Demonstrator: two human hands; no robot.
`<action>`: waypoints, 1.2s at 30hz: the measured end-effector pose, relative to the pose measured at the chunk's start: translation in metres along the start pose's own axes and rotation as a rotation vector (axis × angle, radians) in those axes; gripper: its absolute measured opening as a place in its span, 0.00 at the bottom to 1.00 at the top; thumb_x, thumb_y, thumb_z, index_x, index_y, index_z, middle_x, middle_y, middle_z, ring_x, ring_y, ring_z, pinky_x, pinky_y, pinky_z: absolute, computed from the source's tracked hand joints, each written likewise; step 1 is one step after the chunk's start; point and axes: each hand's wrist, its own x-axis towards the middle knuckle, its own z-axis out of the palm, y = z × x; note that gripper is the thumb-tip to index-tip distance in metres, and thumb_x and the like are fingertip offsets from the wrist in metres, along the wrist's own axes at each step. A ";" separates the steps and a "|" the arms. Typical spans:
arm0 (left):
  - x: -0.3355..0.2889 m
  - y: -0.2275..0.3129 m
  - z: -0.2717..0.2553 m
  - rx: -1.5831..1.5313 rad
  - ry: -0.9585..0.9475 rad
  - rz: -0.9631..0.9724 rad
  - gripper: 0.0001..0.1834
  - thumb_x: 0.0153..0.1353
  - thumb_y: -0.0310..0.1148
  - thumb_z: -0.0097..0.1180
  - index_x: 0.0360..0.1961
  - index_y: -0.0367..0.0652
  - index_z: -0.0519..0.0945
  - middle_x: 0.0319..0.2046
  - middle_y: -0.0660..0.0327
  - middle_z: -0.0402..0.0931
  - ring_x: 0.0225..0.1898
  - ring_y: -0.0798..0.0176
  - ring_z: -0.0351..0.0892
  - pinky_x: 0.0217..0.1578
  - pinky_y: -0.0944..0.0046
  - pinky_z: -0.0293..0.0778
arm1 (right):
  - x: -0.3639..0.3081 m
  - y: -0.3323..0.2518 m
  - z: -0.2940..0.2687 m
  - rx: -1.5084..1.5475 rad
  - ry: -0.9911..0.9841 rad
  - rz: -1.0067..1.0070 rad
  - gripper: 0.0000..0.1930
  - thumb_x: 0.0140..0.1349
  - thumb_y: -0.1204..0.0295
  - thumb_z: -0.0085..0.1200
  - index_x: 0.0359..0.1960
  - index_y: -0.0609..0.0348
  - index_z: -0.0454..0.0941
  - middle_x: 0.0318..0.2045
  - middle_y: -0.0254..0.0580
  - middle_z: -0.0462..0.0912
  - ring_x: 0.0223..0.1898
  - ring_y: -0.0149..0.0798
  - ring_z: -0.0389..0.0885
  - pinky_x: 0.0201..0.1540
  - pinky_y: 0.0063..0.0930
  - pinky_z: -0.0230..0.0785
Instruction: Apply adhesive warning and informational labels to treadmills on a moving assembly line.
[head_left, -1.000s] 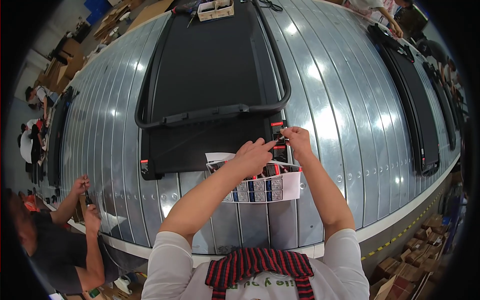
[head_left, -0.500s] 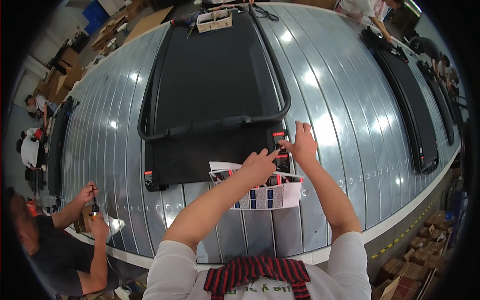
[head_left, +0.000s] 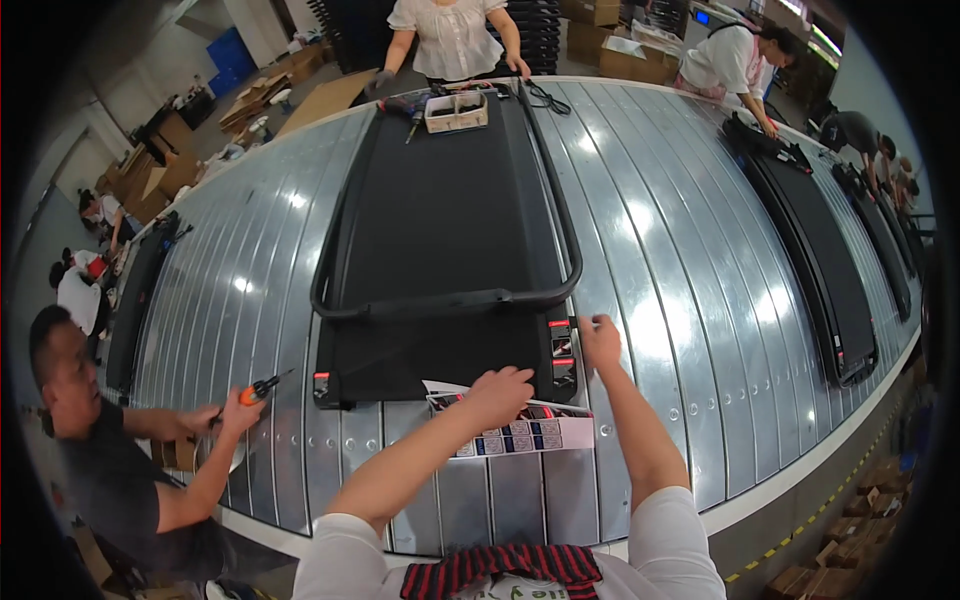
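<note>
A black treadmill (head_left: pixel 450 210) lies flat before me, its bent tube handrail (head_left: pixel 440 304) folded over the deck. My left hand (head_left: pixel 498 397) is closed on several white sticker sheets (head_left: pixel 520 440), just off the treadmill's near end. Their printed blocks are dark blue and red. At the right near corner, red-and-black stickers (head_left: pixel 562 345) lie on the side cover. Beside that cover, my right hand (head_left: pixel 601 345) has its fingers bent in close to the edge; whatever is between them cannot be made out.
A box of parts (head_left: pixel 456 112) and a power drill (head_left: pixel 408 106) sit on the treadmill's far end. At left, a person (head_left: pixel 130 450) holds an orange electric screwdriver (head_left: pixel 253 393). Other treadmills (head_left: pixel 810 240) lie along the metal slat conveyor (head_left: pixel 680 250). Another person (head_left: pixel 450 40) stands at the far edge.
My left hand has drawn back from the stickers with the sheets. My right hand has gone from spread fingers to bent ones at the treadmill's side. The view has tilted up, and the left co-worker's screwdriver has turned.
</note>
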 end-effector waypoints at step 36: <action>-0.337 0.024 -0.032 -1.720 0.871 -0.138 0.18 0.63 0.40 0.44 0.47 0.38 0.71 0.38 0.65 0.74 0.39 0.75 0.71 0.41 0.72 0.67 | -0.389 -0.266 -0.083 0.540 -0.283 -1.083 0.17 0.41 0.81 0.56 0.37 0.64 0.72 0.32 0.41 0.73 0.32 0.37 0.73 0.33 0.23 0.66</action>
